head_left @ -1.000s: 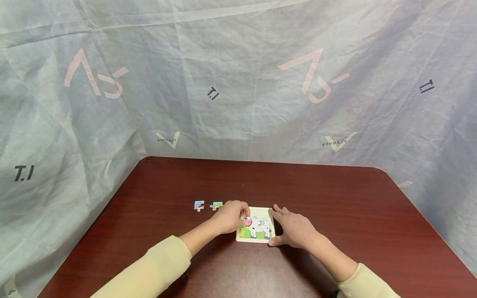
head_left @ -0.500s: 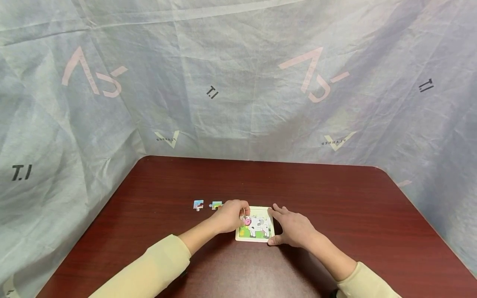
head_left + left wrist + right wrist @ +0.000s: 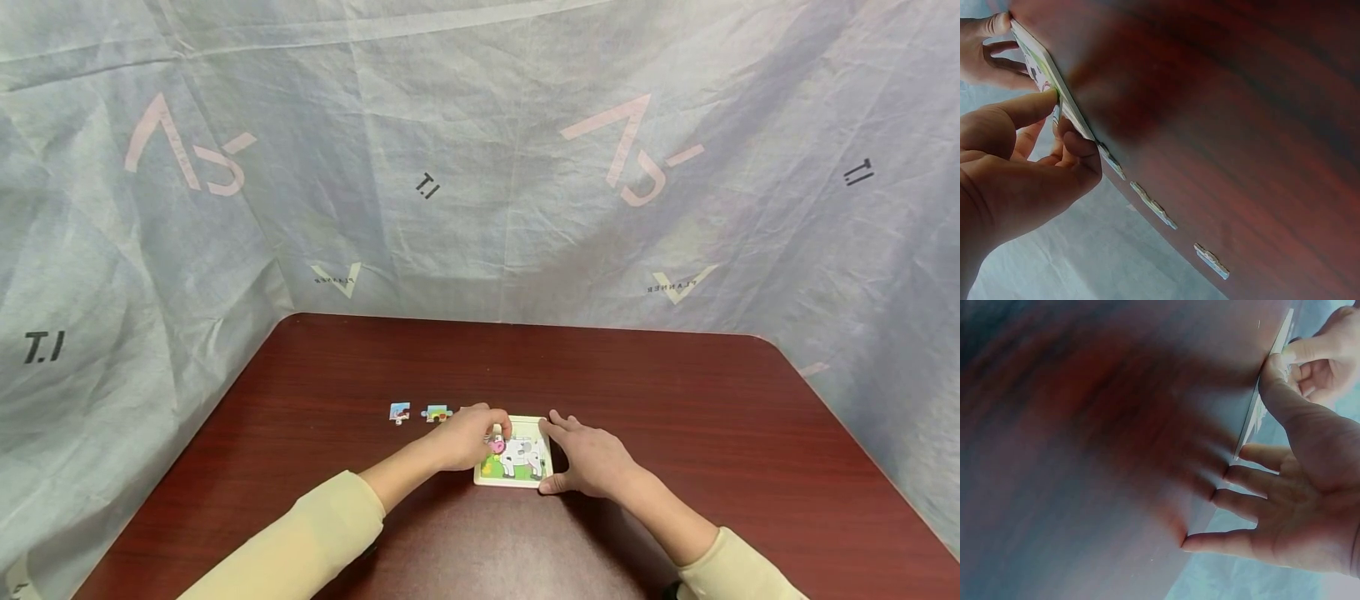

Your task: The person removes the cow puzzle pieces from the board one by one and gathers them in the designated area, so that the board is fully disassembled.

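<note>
A small square puzzle tray [image 3: 513, 484] with a cartoon cow picture lies on the dark red table. My left hand [image 3: 463, 438] is over the tray's left side and pinches a puzzle piece [image 3: 1057, 115] between thumb and finger, tilted on edge. Most of that piece is hidden in the head view. On the tray's right side rests my right hand [image 3: 597, 463], fingers spread and straight, with the thumb at the near corner and the index finger at the far corner. The cow [image 3: 522, 452] shows white with a pink muzzle on green grass.
Left of the tray lie a blue puzzle piece [image 3: 399, 411] and a green-and-blue puzzle piece [image 3: 437, 412]. A third piece [image 3: 1111, 161] lies nearest the tray, partly behind my left hand. Grey printed cloth [image 3: 480, 167] hangs around the table [image 3: 637, 375].
My left hand's fingers have shifted slightly right over the tray, uncovering more of the green-and-blue piece and part of another beside it. The right hand stays put.
</note>
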Tool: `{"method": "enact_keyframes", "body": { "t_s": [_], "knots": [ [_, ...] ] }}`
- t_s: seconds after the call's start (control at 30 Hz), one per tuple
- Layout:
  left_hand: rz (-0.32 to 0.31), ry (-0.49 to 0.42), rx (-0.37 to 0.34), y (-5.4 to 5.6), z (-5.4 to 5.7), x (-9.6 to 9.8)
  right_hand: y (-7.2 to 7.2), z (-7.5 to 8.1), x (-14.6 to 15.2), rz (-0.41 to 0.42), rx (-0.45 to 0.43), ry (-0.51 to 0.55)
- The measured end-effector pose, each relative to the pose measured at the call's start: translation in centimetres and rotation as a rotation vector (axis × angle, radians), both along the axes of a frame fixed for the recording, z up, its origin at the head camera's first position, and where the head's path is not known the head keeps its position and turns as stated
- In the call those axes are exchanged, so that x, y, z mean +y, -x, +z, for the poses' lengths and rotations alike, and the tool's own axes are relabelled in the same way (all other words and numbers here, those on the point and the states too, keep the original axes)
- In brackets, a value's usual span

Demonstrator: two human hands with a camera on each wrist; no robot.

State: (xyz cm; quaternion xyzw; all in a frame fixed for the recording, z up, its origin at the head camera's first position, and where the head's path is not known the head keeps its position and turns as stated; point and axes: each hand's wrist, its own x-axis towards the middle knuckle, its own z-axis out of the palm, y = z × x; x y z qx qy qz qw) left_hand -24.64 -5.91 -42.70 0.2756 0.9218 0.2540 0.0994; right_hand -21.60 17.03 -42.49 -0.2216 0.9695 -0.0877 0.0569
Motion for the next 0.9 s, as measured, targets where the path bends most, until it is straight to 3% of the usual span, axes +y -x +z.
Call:
{"method": "enact_keyframes", "body": {
  "t_s": [0.37, 0.63, 0.9],
  "knots": [
    [0.004, 0.003, 0.02, -0.23, -0.06, 0.11, 0.1, -0.22, 0.01, -0.002, -0.001, -0.005],
    [0.048, -0.069, 0.028, -0.15, -0.1, -0.1, -0.02, 0.14, 0.07, 0.009, 0.009, 0.002],
    [0.078, -0.079, 0.021, -0.18, -0.06, -0.19, 0.06, 0.18, 0.06, 0.011, 0.007, 0.004]
  ]
}}
